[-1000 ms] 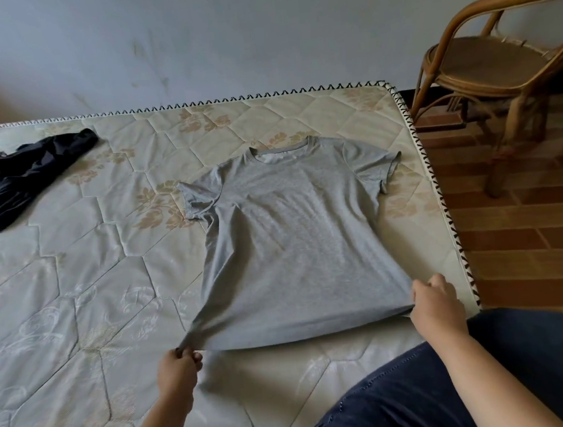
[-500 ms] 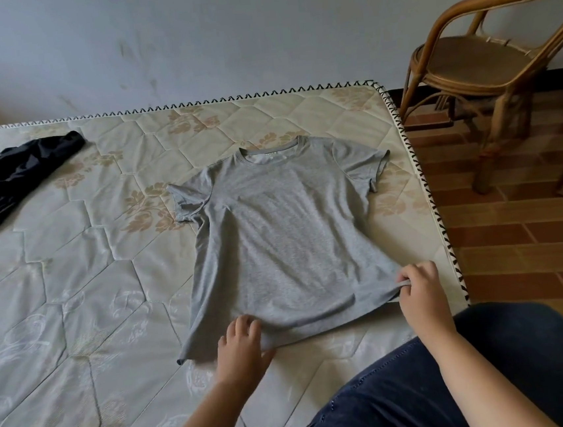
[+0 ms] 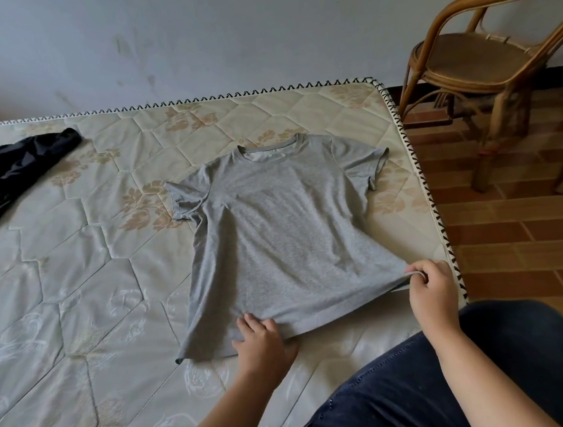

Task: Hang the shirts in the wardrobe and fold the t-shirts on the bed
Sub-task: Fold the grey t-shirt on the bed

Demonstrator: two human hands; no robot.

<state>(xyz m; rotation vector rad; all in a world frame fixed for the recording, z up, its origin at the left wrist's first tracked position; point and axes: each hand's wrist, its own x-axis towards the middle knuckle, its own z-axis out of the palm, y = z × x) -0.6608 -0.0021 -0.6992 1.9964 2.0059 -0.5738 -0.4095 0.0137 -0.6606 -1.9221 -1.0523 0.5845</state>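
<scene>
Head view: both hands (image 3: 263, 344) (image 3: 430, 293) apparently pinching grey t-shirt (image 3: 285, 233) hem.

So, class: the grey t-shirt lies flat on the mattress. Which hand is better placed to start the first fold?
Probably the right hand: it already pinches the hem corner of the grey t-shirt and could carry that side across. The left hand rests mid-hem, apart from the other corner.

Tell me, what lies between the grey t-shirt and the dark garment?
Only bare quilted mattress separates the grey t-shirt from the dark garment, per the head view.
</scene>
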